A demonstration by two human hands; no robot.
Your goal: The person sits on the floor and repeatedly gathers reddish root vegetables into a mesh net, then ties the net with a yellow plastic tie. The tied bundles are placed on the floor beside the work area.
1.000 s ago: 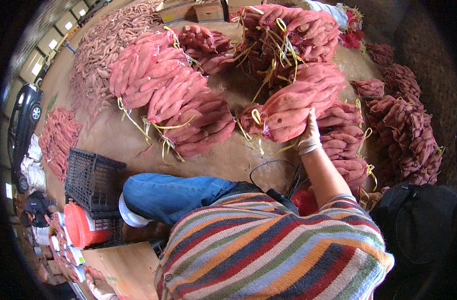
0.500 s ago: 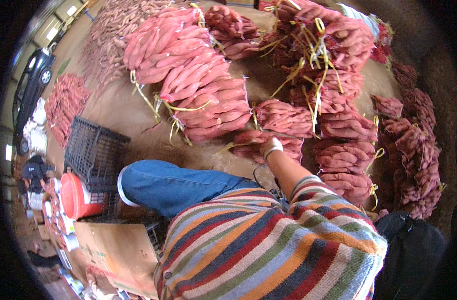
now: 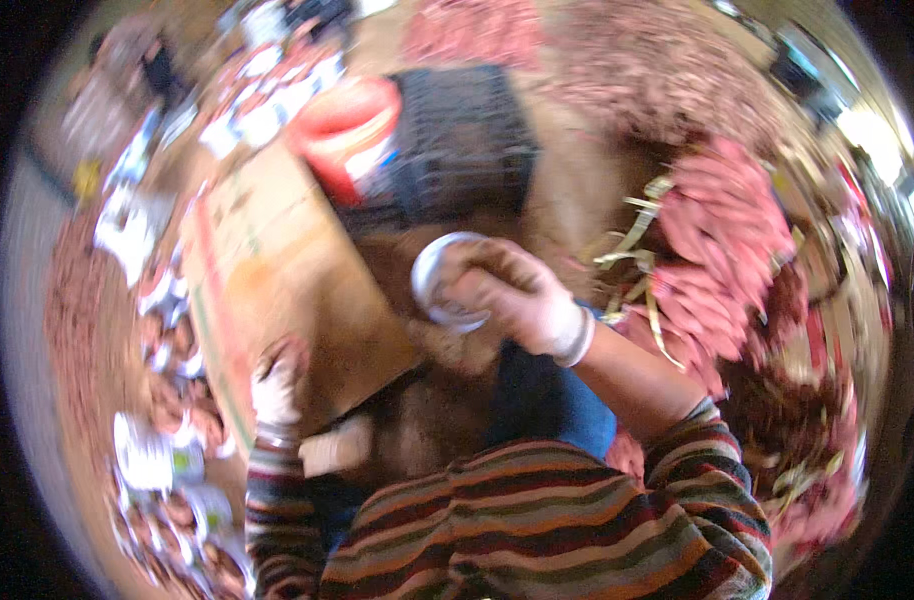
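My right hand point(image 3: 539, 305), in a pale glove with darker fingers, is bent around a ring-shaped thing point(image 3: 424, 268) with a pale rim. Blur hides its exact kind. It is above the dark gap between the cardboard and my jeans leg point(image 3: 552, 400). My left hand point(image 3: 280, 385), also gloved, is at the near left part of a large brown cardboard box point(image 3: 277, 250). Its fingers are smeared, so their grip is unclear.
Beyond the cardboard stand a red bucket point(image 3: 347, 115) and a black plastic crate point(image 3: 462, 140). Bagged sweet potatoes point(image 3: 722, 220) with yellow ties lie at right, a loose heap point(image 3: 657, 65) behind. White bags point(image 3: 132, 230) and more roots line the left.
My view has swung left from the netted sweet potatoes to the cardboard. My right hand has left a bag and is now at the ring-shaped thing; my left hand has come into view.
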